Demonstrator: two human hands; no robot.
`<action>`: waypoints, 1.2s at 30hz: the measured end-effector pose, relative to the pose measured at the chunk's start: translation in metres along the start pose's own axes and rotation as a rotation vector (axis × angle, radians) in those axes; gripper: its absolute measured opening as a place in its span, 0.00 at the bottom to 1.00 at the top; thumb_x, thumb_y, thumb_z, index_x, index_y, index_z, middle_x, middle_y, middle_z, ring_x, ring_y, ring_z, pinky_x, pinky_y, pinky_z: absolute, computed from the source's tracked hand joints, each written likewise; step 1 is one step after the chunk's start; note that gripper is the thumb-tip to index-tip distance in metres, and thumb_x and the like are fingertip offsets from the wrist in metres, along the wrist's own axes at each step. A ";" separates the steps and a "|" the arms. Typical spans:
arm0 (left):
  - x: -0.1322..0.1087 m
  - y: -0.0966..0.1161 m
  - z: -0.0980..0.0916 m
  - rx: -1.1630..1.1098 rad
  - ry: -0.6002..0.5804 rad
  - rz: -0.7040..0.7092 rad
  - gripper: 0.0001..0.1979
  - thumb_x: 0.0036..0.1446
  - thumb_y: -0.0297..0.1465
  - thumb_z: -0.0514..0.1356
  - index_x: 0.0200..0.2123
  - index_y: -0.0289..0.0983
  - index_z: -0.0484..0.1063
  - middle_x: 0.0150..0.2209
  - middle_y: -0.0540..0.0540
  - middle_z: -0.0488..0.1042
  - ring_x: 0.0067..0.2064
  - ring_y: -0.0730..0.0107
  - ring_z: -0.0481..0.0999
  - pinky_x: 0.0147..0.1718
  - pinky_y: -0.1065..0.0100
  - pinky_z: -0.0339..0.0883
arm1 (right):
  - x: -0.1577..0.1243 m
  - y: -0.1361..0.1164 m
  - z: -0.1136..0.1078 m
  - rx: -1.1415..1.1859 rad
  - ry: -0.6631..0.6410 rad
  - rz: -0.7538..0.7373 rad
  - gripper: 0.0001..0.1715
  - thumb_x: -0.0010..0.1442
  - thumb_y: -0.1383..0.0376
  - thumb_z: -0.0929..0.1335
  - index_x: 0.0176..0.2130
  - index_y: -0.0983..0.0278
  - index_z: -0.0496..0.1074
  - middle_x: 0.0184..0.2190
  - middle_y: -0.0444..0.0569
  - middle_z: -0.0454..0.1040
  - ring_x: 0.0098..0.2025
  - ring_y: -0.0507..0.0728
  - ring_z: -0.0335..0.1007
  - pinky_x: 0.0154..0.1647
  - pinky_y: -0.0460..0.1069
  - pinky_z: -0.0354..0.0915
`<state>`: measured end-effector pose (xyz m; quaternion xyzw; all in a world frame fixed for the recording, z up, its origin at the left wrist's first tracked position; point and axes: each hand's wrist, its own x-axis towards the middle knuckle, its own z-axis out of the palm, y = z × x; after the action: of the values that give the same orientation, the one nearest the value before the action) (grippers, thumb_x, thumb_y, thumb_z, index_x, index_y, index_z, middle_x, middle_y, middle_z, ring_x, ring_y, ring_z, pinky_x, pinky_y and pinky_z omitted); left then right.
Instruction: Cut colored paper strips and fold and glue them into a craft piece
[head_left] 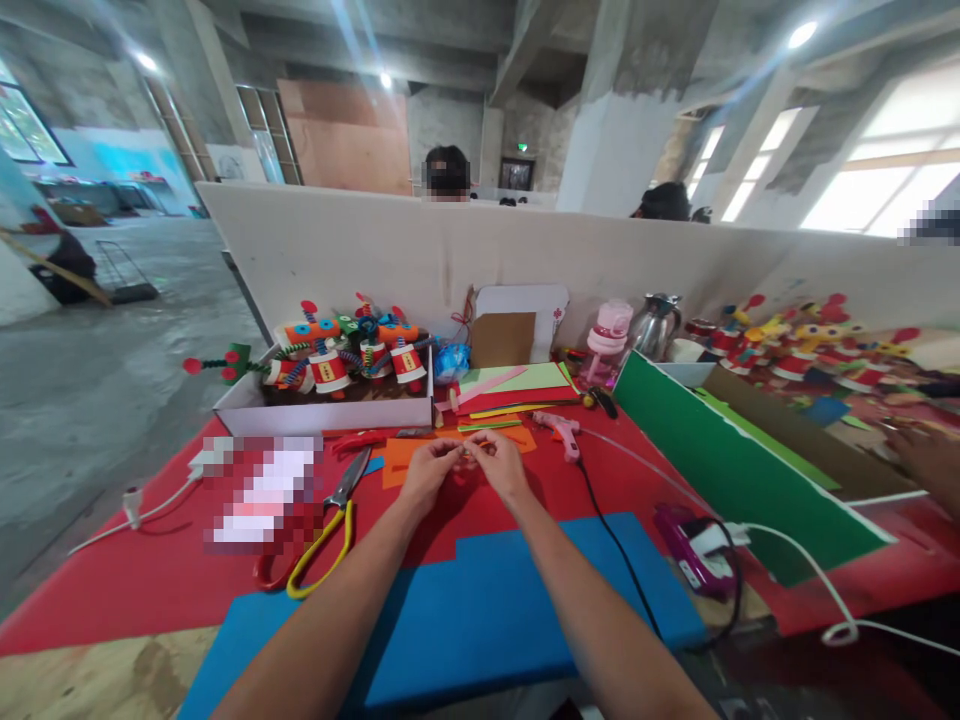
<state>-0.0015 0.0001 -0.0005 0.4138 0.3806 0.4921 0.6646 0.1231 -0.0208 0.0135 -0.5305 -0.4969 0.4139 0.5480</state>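
Observation:
My left hand and my right hand meet over the red table cover, fingertips pinched together on a small piece I cannot make out. Beneath them lies an orange foam sheet. A blue foam sheet lies under my forearms. Scissors with red and yellow handles rest to the left of my left hand. A pink glue gun lies just right of my right hand, its black cord running toward me.
A white box of finished craft figures stands at the back left. Stacked coloured foam sheets, a pink bottle and a kettle sit behind. A green board divides off a neighbour's area, where another person's hand shows.

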 end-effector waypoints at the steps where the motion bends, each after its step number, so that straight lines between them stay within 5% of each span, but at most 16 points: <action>1: -0.001 0.000 0.000 -0.022 -0.031 -0.012 0.20 0.30 0.37 0.73 0.26 0.32 0.74 0.22 0.50 0.74 0.22 0.77 0.70 0.24 0.73 0.63 | -0.001 -0.001 0.000 0.013 0.017 0.020 0.13 0.45 0.55 0.71 0.25 0.62 0.71 0.22 0.43 0.72 0.22 0.52 0.68 0.25 0.47 0.66; 6: -0.002 0.001 0.000 -0.128 -0.150 -0.079 0.18 0.31 0.34 0.73 0.28 0.32 0.74 0.26 0.46 0.77 0.27 0.71 0.76 0.32 0.68 0.70 | -0.004 -0.007 0.000 0.083 0.044 0.077 0.16 0.43 0.53 0.73 0.24 0.62 0.70 0.16 0.40 0.68 0.19 0.51 0.64 0.23 0.47 0.65; 15: -0.003 0.001 0.005 -0.111 -0.053 -0.062 0.20 0.27 0.33 0.73 0.26 0.34 0.71 0.22 0.50 0.74 0.23 0.76 0.72 0.26 0.73 0.66 | -0.006 -0.017 -0.005 0.232 0.039 0.167 0.23 0.38 0.48 0.74 0.25 0.63 0.70 0.19 0.40 0.69 0.19 0.49 0.64 0.22 0.46 0.66; 18: -0.004 0.002 0.004 -0.049 -0.026 -0.042 0.20 0.27 0.34 0.73 0.25 0.34 0.71 0.20 0.52 0.72 0.21 0.78 0.69 0.21 0.75 0.63 | -0.025 -0.030 -0.029 0.248 0.145 0.105 0.25 0.41 0.46 0.73 0.29 0.63 0.71 0.27 0.44 0.73 0.21 0.49 0.65 0.22 0.46 0.67; 22: -0.004 -0.001 -0.005 0.009 0.010 -0.040 0.21 0.29 0.35 0.72 0.29 0.34 0.71 0.22 0.53 0.73 0.22 0.77 0.70 0.21 0.76 0.64 | -0.078 -0.054 -0.091 0.062 0.272 -0.033 0.24 0.51 0.46 0.68 0.33 0.64 0.73 0.27 0.47 0.74 0.23 0.50 0.68 0.24 0.46 0.69; 27: -0.002 -0.003 -0.009 -0.018 -0.011 -0.086 0.16 0.33 0.28 0.71 0.29 0.35 0.71 0.24 0.50 0.75 0.25 0.74 0.75 0.25 0.74 0.70 | -0.149 -0.065 -0.176 -0.216 0.827 -0.149 0.23 0.53 0.47 0.68 0.30 0.65 0.73 0.21 0.44 0.71 0.21 0.49 0.66 0.23 0.45 0.66; 29: -0.004 -0.001 -0.008 -0.047 0.006 -0.098 0.14 0.35 0.24 0.70 0.29 0.35 0.72 0.25 0.50 0.75 0.27 0.72 0.77 0.28 0.72 0.73 | -0.167 -0.065 -0.199 -0.204 0.953 -0.105 0.26 0.49 0.44 0.69 0.26 0.65 0.72 0.18 0.44 0.70 0.19 0.49 0.63 0.20 0.45 0.63; 32: -0.006 0.002 -0.005 -0.077 0.040 -0.108 0.13 0.37 0.21 0.68 0.30 0.34 0.73 0.25 0.50 0.76 0.27 0.71 0.78 0.29 0.71 0.75 | -0.181 -0.068 -0.210 -0.259 0.965 -0.083 0.28 0.47 0.43 0.70 0.25 0.65 0.71 0.18 0.44 0.69 0.18 0.49 0.62 0.17 0.44 0.62; 36: -0.007 0.004 -0.003 -0.094 0.046 -0.124 0.12 0.36 0.21 0.68 0.29 0.33 0.73 0.24 0.49 0.76 0.27 0.71 0.78 0.29 0.73 0.74 | -0.174 -0.076 -0.184 -0.370 0.818 -0.102 0.24 0.51 0.45 0.68 0.28 0.64 0.73 0.20 0.46 0.71 0.18 0.50 0.64 0.17 0.44 0.63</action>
<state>-0.0076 -0.0057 0.0029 0.3464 0.3972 0.4768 0.7035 0.2697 -0.2302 0.0812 -0.7145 -0.3305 0.0468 0.6149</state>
